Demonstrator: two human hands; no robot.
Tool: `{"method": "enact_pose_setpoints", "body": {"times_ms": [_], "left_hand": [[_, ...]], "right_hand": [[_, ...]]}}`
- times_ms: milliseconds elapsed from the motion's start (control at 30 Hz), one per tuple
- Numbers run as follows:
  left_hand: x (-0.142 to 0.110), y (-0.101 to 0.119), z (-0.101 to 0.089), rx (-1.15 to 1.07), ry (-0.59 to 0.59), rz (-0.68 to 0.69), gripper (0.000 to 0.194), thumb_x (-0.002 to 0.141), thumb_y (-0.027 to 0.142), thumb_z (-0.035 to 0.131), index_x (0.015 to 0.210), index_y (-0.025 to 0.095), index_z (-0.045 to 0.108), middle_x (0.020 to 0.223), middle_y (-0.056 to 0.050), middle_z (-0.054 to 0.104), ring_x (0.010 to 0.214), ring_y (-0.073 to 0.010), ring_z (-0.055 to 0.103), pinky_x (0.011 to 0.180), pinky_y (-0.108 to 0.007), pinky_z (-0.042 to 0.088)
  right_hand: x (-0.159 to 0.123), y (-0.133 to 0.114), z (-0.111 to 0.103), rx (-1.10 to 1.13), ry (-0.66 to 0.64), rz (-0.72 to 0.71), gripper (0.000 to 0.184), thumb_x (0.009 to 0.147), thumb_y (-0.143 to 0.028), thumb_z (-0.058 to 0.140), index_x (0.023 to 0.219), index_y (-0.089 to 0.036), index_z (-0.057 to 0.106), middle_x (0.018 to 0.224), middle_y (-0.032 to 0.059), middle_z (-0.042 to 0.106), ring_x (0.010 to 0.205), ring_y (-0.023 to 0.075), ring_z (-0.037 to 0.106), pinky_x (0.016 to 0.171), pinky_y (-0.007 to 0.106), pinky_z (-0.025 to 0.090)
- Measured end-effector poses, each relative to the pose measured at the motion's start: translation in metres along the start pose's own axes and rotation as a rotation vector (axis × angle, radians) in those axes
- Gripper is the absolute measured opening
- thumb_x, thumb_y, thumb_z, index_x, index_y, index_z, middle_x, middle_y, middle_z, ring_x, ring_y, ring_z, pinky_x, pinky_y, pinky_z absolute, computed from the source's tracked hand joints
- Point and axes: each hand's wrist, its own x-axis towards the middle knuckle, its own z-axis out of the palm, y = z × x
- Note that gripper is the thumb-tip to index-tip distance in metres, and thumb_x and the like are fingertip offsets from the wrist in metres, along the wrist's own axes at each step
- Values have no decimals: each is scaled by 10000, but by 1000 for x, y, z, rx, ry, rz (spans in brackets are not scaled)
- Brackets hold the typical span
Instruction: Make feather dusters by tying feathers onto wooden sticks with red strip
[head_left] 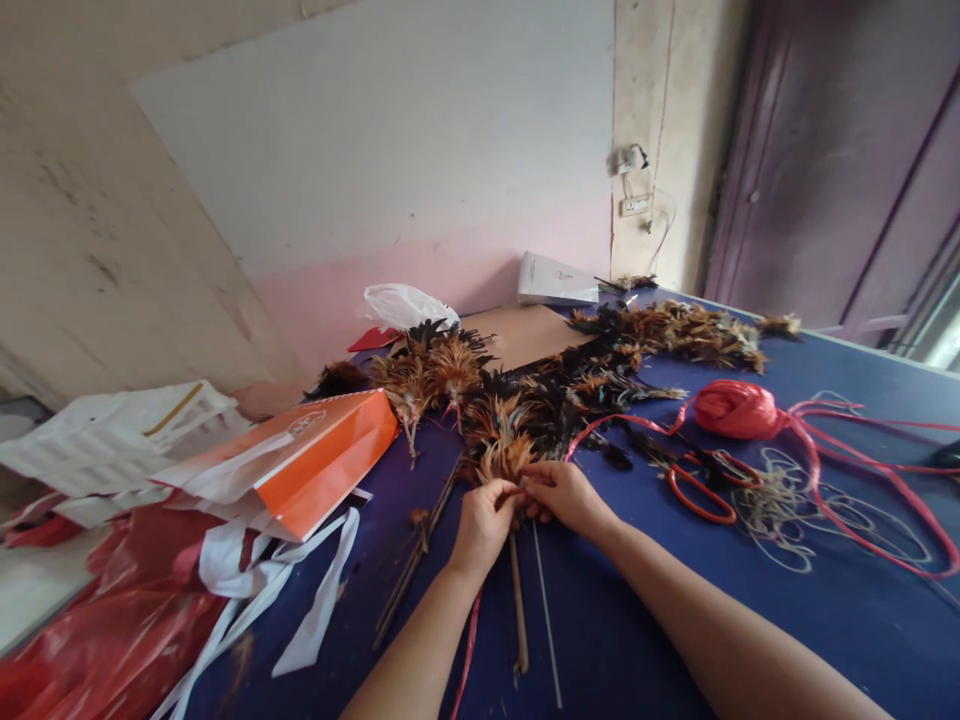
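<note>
A bundle of brown and black feathers (504, 440) lies in front of me, with a thin wooden stick (517, 610) running from its base toward me. My left hand (481, 520) is closed at the bundle's base, fingers pinched on a red plastic string (471, 640) whose tail hangs below. Close against it, my right hand (564, 497) is also closed in a pinch at the base; a bit of red shows between the two hands. Its fingertips partly hide the string and the stick's top. Another length of string runs from behind the right hand to a red string ball (739, 408).
Orange-handled scissors (703, 490) and tangled pale cord (780, 510) lie at right. More feather bundles (675, 332) cover the back of the blue table (622, 640). An orange and white bag (322, 460) and white strips (319, 600) are at left. Loose sticks (416, 555) lie left of my hands.
</note>
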Motion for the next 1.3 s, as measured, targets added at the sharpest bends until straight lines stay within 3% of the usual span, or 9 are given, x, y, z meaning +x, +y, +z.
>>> {"method": "enact_pose_setpoints", "body": {"times_ms": [233, 367, 467, 600, 833, 1033, 1300], "left_hand": [[-2, 1, 0, 108, 11, 137, 209, 777, 294, 566, 825, 149, 708, 615, -34, 650, 489, -123, 544, 492, -219, 413], [-3, 4, 0, 263, 21, 266, 172, 797, 219, 540, 803, 163, 702, 703, -58, 674, 632, -155, 608, 609, -237, 437], [-5, 5, 2, 399, 63, 317, 180, 810, 177, 502, 811, 161, 682, 756, -76, 686, 708, -178, 634, 664, -253, 440], [-6, 5, 4, 466, 149, 280, 161, 810, 179, 492, 815, 150, 651, 731, -86, 684, 689, -193, 646, 643, -256, 440], [-7, 7, 4, 449, 175, 168, 177, 815, 208, 481, 819, 155, 650, 718, -86, 689, 671, -196, 651, 596, -243, 433], [-8, 8, 4, 427, 182, 169, 182, 804, 212, 481, 818, 163, 657, 753, -87, 693, 688, -200, 648, 633, -259, 435], [-4, 11, 2, 103, 148, -26, 147, 745, 237, 532, 766, 149, 649, 712, -79, 689, 614, -186, 635, 570, -253, 457]], "right_hand": [[0, 3, -6, -130, -63, -111, 500, 752, -143, 469, 1248, -86, 445, 605, -19, 628, 520, 116, 609, 422, 179, 454], [-2, 0, -7, -291, -19, -152, 495, 745, -127, 441, 1239, -94, 470, 598, -3, 644, 508, 128, 607, 430, 187, 441], [-6, -5, -6, -398, 13, -268, 461, 748, -121, 440, 1203, -104, 509, 641, 13, 668, 536, 129, 619, 531, 204, 471], [-12, -8, 0, -439, 41, -376, 462, 739, -105, 442, 1195, -102, 511, 705, 25, 686, 573, 131, 633, 603, 212, 482], [-16, -8, 12, -301, 162, -247, 469, 713, -97, 451, 1177, -46, 502, 726, 44, 693, 549, 138, 646, 545, 204, 500], [-15, -5, 15, -265, 225, -212, 457, 708, -99, 466, 1162, -72, 509, 715, 37, 691, 531, 141, 637, 536, 219, 502], [-8, 6, 15, -292, 223, -305, 446, 671, -65, 471, 1109, -126, 530, 776, 35, 686, 658, 138, 640, 615, 220, 504]]}}
